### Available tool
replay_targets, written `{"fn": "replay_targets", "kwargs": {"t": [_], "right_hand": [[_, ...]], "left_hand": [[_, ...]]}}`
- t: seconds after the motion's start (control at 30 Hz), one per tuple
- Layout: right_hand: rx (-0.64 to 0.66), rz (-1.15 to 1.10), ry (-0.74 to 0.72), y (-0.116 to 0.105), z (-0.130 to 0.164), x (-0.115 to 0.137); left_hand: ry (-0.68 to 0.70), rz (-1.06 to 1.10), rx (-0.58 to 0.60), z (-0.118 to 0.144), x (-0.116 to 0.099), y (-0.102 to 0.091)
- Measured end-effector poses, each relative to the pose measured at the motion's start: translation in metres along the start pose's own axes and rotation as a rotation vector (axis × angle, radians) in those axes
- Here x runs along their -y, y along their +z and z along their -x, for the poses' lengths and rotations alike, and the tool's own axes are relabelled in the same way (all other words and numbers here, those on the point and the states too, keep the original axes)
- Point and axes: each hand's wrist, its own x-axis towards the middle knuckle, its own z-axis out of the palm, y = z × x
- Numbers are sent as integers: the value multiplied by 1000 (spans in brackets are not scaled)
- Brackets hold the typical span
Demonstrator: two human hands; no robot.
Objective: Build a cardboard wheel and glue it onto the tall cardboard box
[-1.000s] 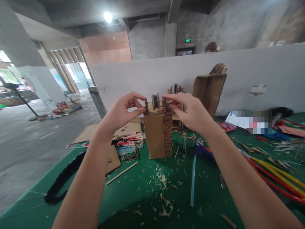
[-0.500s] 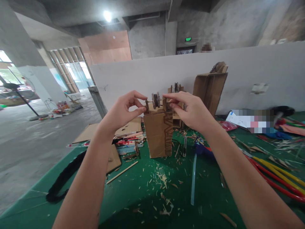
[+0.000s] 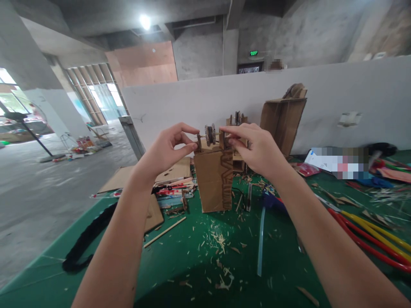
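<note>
A tall cardboard box (image 3: 213, 184) stands upright on the green tabletop in front of me. On its top are two small cardboard uprights, with a spool-like wheel (image 3: 210, 134) on a thin stick between them. My left hand (image 3: 171, 145) pinches the left cardboard upright (image 3: 199, 143) between thumb and fingers. At the other side, my right hand (image 3: 253, 141) is closed around the right cardboard upright (image 3: 221, 140), its index fingertip at the upper end. The right hand partly covers a similar cardboard construction with a wheel (image 3: 237, 117) behind the box.
Wood shavings (image 3: 220, 241) and a thin wooden stick (image 3: 165, 232) lie in front. A black fuzzy strip (image 3: 85, 244) is at left, a clear bluish strip (image 3: 261, 244) at right. Red and yellow handles (image 3: 375, 235) lie far right. A white partition (image 3: 180, 102) rises behind.
Both hands and the cardboard box stay in practically the same place. A pixelated patch above the partition has shifted slightly left.
</note>
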Motion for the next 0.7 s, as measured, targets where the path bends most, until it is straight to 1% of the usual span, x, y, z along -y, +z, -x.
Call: {"fn": "replay_targets", "kwargs": {"t": [0.2, 0.3, 0.43, 0.5, 0.57, 0.7], "right_hand": [[31, 67, -11, -1, 0, -2], [39, 51, -11, -1, 0, -2], [34, 24, -31, -1, 0, -1], [34, 9, -39, -1, 0, -1], [34, -2, -36, -1, 0, -1], [22, 4, 9, -4, 1, -2]], "left_hand": [[42, -79, 11, 1, -4, 0], [74, -155, -31, 1, -10, 3], [194, -280, -119, 2, -24, 18], [246, -336, -113, 2, -30, 28], [271, -373, -93, 2, -33, 37], [262, -388, -44, 0, -31, 47]]}}
